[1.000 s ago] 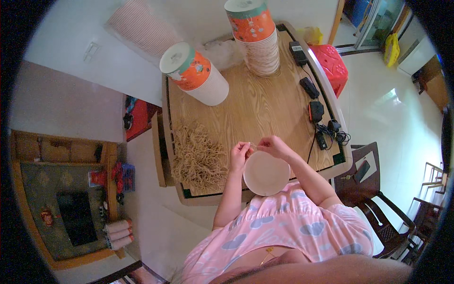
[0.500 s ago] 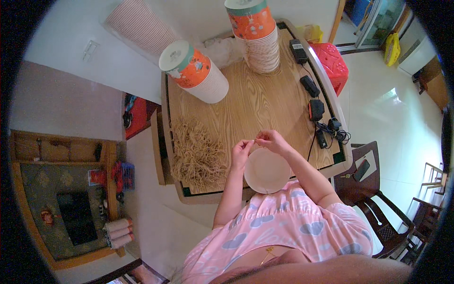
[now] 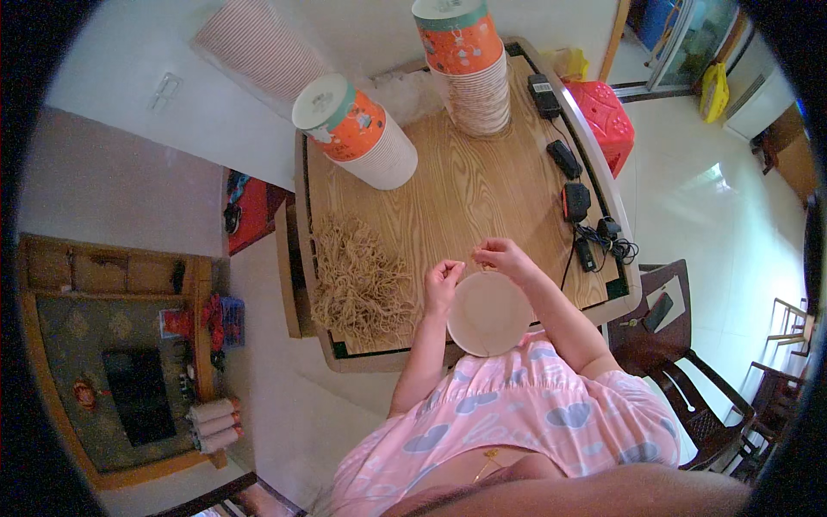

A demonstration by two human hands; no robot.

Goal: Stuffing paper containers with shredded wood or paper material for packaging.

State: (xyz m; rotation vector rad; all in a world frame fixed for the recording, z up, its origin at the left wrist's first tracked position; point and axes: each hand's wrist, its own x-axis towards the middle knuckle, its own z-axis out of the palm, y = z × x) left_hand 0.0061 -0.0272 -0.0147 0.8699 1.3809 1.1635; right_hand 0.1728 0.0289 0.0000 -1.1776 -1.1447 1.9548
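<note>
A white paper bucket (image 3: 490,314), its round mouth facing up, stands at the table's near edge against my body. Just past its far rim, my left hand (image 3: 443,283) is closed in a pinch; whatever is in it is too small to make out. My right hand (image 3: 503,257) also pinches, a little to the right, with a thin tan strand that looks like twine showing under its fingertips. A small gap separates the two hands. To the left of them lies a loose heap of tan twine (image 3: 360,280).
Stacked paper buckets with orange and green bands stand at the table's far side, one stack (image 3: 355,129) left, another (image 3: 465,73) right. Black adapters and cables (image 3: 575,202) line the right edge. Beyond are a red stool (image 3: 601,125) and a dark wooden chair (image 3: 689,379).
My hands have drawn slightly apart: the left has shifted a little toward me, the right slightly to the right. The bucket stays almost where it was.
</note>
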